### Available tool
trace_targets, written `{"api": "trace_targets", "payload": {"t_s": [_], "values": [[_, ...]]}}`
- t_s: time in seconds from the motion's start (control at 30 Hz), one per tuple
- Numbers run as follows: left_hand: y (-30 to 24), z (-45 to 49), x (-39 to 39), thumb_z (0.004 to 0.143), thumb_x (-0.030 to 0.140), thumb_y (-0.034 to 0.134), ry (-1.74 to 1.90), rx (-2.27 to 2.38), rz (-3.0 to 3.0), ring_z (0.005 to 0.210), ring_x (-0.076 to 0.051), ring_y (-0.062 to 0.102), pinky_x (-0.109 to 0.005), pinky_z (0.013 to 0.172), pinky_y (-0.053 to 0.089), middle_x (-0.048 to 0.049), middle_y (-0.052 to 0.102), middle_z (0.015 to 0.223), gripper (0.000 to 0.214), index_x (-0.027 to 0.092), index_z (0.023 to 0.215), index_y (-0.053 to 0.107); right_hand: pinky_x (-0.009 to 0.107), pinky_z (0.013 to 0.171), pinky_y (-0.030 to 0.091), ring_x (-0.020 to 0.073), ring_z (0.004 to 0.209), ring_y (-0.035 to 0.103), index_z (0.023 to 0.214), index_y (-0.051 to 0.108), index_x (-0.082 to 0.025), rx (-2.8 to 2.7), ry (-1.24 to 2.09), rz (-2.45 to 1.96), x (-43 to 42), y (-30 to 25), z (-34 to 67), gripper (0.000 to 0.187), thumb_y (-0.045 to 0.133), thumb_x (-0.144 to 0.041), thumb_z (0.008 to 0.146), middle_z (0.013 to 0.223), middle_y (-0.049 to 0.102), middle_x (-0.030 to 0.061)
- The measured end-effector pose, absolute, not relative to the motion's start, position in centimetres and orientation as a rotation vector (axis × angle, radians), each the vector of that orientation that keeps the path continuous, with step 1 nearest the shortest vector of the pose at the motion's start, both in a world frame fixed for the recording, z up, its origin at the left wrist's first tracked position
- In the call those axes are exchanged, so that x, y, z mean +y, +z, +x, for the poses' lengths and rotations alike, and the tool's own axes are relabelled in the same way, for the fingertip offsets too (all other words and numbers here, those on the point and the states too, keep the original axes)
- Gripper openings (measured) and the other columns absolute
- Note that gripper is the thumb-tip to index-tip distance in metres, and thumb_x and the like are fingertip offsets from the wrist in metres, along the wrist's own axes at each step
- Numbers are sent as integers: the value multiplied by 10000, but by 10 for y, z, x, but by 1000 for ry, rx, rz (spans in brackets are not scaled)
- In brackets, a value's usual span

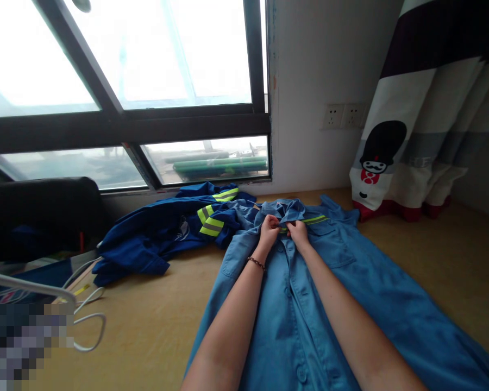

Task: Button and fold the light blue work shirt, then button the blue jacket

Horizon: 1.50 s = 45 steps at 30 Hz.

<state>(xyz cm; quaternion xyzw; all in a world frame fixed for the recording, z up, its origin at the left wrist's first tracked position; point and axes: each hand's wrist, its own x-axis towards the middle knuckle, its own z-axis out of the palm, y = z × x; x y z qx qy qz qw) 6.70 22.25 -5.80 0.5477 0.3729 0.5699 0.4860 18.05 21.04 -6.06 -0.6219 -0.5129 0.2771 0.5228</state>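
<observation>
Two garments share this wooden surface (155, 320), and the bigger one, a light-blue work jacket (350, 293), lies front-up and spread out flat, running from the near edge up to the wall. Both hands are at its neck: the left hand (269, 228) and the right hand (298, 231) sit side by side, almost touching, fingers pinched narrow on the front edges just below the collar (287, 209). That looks like work on the top fastening, and it wants the two edges matched level, the cloth held taut but not lifted, and the rumpled collar kept out of the pinch. Whether a button sits between the fingertips cannot be told. A beaded bracelet (256, 263) rings the left wrist. Around it: a large window (126, 119) behind, a striped curtain (427, 108) with a guardsman print at the right, and a dark-blue jacket (163, 233) with yellow reflective bands heaped just left of the collar, touching the shoulder. That heap crowds the left side most. White hangers (87, 320) lie well apart at the left, wall sockets (342, 115) above.
</observation>
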Motion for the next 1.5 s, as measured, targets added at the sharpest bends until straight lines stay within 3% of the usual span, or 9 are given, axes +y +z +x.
{"api": "trace_targets", "payload": {"t_s": [0.17,0.37,0.53,0.7,0.87,0.97,1.3,1.5], "values": [[-59,61,234,581,181,615,1429,986,1303,550,-80,524,-184,520,399,28,560,646,248,162,778,466,220,448,397,134,492,571,870,563,-148,-1260,701,-1406,203,-54,177,339,375,-411,770,694,654,50],[-57,56,244,604,226,641,1402,1009,1342,579,-102,558,-199,534,424,-4,600,667,261,149,815,508,240,593,395,143,609,529,690,540,-181,-1499,470,-1484,150,-51,167,171,594,-332,629,645,579,16],[-51,58,238,631,215,631,1372,1056,1402,636,-114,580,-225,593,444,-23,613,722,268,144,863,517,220,620,365,133,670,507,715,553,-180,-1749,205,-1643,104,-52,168,69,539,-187,648,724,554,25],[-49,52,209,619,135,631,1374,1242,1426,685,-128,575,-258,663,425,-38,603,747,276,148,864,505,211,583,347,135,699,541,871,621,-228,-1748,273,-1717,104,-47,174,190,544,-251,699,779,583,15],[-50,32,157,555,194,692,1282,1295,1598,598,-128,517,-245,610,372,-12,589,661,171,173,689,589,213,564,331,135,669,543,750,612,-202,-1789,251,-1760,109,-48,174,103,552,-274,708,721,585,20],[-47,26,139,590,251,668,1170,1256,1822,559,-121,483,-232,556,337,3,571,610,110,189,672,631,218,556,321,140,659,531,681,581,-191,-1806,164,-1769,108,-51,173,64,561,-251,693,715,580,31],[-41,24,138,628,253,629,1126,1247,1902,544,-134,528,-235,531,361,-4,599,579,73,188,630,598,233,582,396,135,585,518,645,528,-179,-1307,662,-1324,121,-52,183,265,537,-435,711,614,563,-5],[-48,35,134,640,247,617,1070,1041,1440,497,-151,580,-264,487,456,-3,595,536,121,177,662,521,262,642,430,152,635,561,691,528,-172,-1142,891,-1161,124,-55,180,311,592,-473,653,661,603,18]]}}
